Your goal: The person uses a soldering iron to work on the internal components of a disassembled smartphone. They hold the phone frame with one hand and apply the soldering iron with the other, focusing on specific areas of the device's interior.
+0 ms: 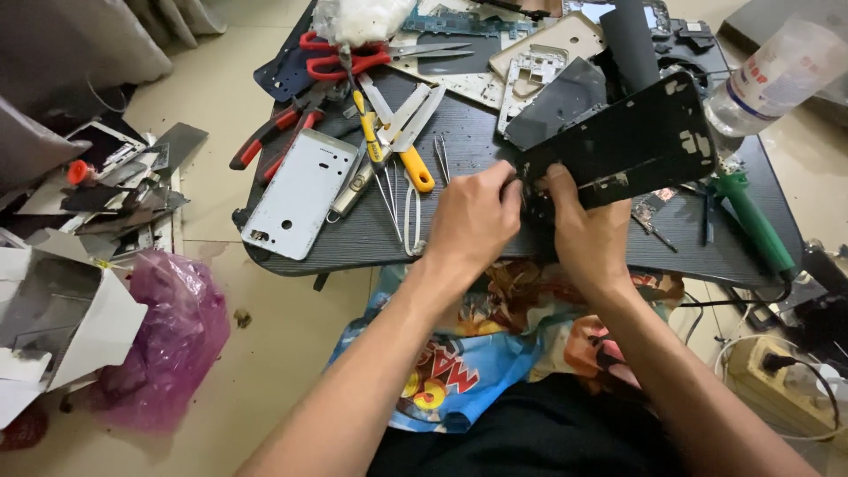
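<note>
Both my hands meet over the front of a low black table (pixel 353 243). My right hand (pixel 587 231) grips the near end of a black phone frame (pixel 629 141), which tilts up and to the right. My left hand (pixel 473 221) pinches the same end of the frame from the left, fingers closed at its corner. What the fingertips touch is hidden. A white phone back cover (pixel 300 194) lies on the table to the left. Tweezers (pixel 442 159) rest just beyond my left hand.
Red scissors (pixel 340 55), red-handled pliers (pixel 269 141), a yellow-handled tool (pixel 393 141) and phone parts crowd the table. A green-handled tool (pixel 751 221) and plastic bottle (pixel 782 75) sit right. A purple bag (pixel 168 340), scrap parts and a power strip (pixel 782 375) lie on the floor.
</note>
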